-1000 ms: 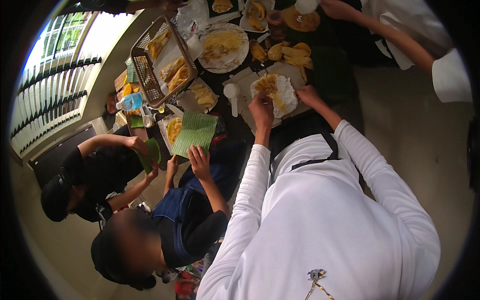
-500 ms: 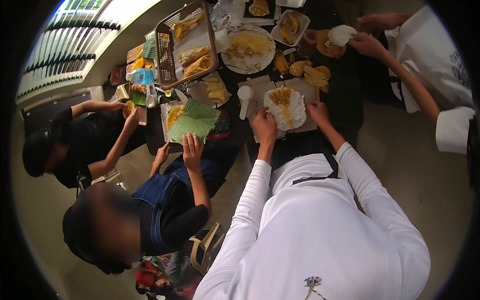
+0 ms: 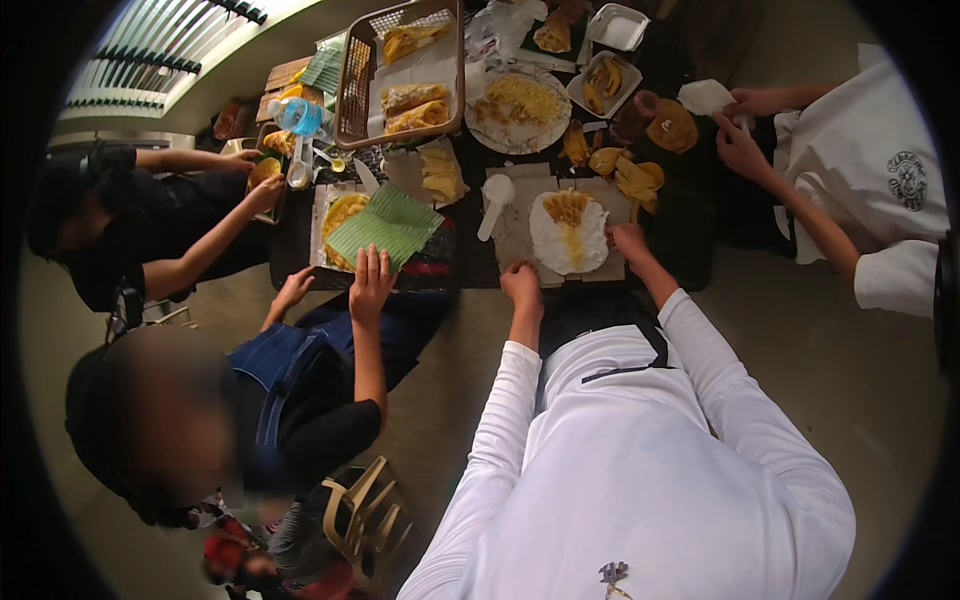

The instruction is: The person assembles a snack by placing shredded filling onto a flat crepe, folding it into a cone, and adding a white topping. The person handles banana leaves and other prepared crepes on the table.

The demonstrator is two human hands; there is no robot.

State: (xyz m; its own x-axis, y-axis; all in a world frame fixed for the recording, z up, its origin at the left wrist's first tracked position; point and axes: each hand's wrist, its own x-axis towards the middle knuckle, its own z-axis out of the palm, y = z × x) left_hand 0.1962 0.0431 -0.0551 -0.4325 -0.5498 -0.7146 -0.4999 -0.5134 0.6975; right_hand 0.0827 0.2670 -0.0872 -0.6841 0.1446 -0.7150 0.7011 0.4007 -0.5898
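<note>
While both white-sleeved forearms reach forward to the dark counter point(image 3: 470, 262), the left hand point(image 3: 521, 285) rests at the near left corner of the brown paper sheet point(image 3: 520, 240), fingers curled down onto it; whether it pinches anything cannot be told. The right hand point(image 3: 631, 243) lies at the right edge of the round white wrapper point(image 3: 568, 235), fingers bent and touching its rim. The wrapper lies flat on the paper between the two hands and carries a heap of yellow filling point(image 3: 567, 208) on its far half, with a yellow streak running toward the near side. A white scoop point(image 3: 493, 202) lies just left of the wrapper, beyond the left hand. Banana pieces point(image 3: 620, 172) lie beyond the right hand. Further beyond, a round plate of yellow strips point(image 3: 520, 100) stands beside a brown mesh tray point(image 3: 352, 85) of wrapped rolls. Well to the left of the left hand, another person's hand point(image 3: 371, 283) presses a green banana leaf point(image 3: 388, 225). At the far right, a second white-sleeved person's hands point(image 3: 745, 150) hold a white wrapper piece point(image 3: 705, 97).
</note>
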